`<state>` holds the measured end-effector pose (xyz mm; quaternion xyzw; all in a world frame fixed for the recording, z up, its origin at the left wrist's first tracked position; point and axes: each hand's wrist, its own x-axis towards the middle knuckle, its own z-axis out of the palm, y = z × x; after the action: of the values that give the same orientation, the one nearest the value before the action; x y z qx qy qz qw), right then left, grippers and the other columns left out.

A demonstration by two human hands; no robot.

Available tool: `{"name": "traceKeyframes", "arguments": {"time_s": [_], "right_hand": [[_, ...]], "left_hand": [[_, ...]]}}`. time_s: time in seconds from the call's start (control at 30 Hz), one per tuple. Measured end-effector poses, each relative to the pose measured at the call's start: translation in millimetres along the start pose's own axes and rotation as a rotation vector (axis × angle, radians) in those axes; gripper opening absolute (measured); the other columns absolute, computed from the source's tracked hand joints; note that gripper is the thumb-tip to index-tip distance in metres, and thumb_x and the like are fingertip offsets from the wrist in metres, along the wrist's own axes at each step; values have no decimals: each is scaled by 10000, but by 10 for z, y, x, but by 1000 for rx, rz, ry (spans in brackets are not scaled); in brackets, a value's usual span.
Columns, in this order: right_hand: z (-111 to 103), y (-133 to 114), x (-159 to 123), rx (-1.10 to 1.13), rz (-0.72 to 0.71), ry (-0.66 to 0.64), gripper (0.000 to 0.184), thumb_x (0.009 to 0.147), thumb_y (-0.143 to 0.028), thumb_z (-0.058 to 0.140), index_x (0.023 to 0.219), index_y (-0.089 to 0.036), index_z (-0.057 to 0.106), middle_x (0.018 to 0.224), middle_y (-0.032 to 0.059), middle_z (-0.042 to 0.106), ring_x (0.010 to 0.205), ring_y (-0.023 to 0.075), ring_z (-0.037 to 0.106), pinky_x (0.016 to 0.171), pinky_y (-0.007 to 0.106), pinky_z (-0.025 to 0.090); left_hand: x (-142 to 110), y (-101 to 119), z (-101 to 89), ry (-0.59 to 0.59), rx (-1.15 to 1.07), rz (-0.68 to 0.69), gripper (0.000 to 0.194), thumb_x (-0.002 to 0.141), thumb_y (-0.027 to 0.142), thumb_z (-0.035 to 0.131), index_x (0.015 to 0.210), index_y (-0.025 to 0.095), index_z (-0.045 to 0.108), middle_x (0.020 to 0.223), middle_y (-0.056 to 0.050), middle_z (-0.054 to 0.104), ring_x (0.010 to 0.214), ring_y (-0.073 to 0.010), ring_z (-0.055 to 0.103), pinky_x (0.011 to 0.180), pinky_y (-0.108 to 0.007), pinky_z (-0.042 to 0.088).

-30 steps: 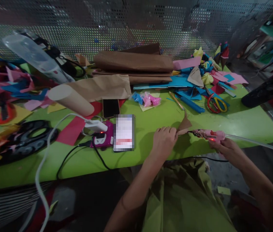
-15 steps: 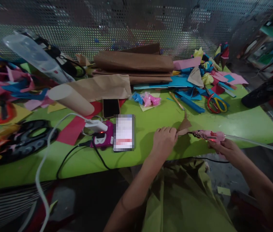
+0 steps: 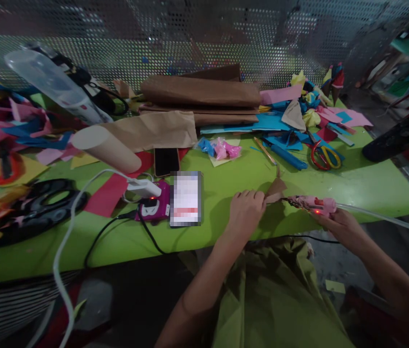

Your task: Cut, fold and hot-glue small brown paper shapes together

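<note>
My left hand (image 3: pixel 246 209) is closed on a folded piece of brown paper (image 3: pixel 275 189), which sticks out past the fingers to the right. A pink hot glue gun (image 3: pixel 318 204) lies in the grip of my right hand (image 3: pixel 338 223). Its dark, crusted nozzle points left and meets or nearly meets the paper's edge; contact cannot be made out. A small red light glows on the gun's body, and a long clear glue stick (image 3: pixel 381 213) runs out of its back to the right.
Scissors (image 3: pixel 323 155), a blue cutter (image 3: pixel 287 155) and a pencil (image 3: pixel 265 151) lie beyond my hands. Rolled brown paper (image 3: pixel 200 92) sits at the back. Leftward are two phones (image 3: pixel 167 162), a purple power strip (image 3: pixel 157 208) with cables, a cardboard tube (image 3: pixel 106 147) and coloured paper scraps.
Almost nothing differs. Both hands keep their places, with the glue gun's nozzle still at the brown paper; the gun has shifted only very slightly.
</note>
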<state>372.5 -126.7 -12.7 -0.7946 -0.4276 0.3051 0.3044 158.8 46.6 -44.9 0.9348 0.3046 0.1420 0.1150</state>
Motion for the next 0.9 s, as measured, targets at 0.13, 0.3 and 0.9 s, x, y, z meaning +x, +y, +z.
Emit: {"name": "traceKeyframes", "arguments": {"time_s": [0.13,0.3,0.9], "right_hand": [[6,-12,-4,150,39,-29,500,822,-664,657,934,-199,805,782,62,722,748,244,631,618,311,489],[-26,-103,-25,252,123,-14,552,812,-704,643,908,-185,806,641,33,619,559,150,464,529,280,385],[-39,-20,0,166,87,-36,541,865,-700,584,791,-182,718,546,-23,479,531,138,417,503,276,303]], "left_hand": [[5,-3,7,5,3,-3,204,1027,270,505,878,179,610,840,-62,716,796,-209,656,690,-335,399],[9,-7,11,3,13,-8,191,1020,270,517,879,184,612,844,-66,714,812,-221,659,702,-341,408],[6,-8,10,8,14,-4,186,1013,265,538,868,179,618,844,-67,726,780,-208,658,686,-334,399]]}}
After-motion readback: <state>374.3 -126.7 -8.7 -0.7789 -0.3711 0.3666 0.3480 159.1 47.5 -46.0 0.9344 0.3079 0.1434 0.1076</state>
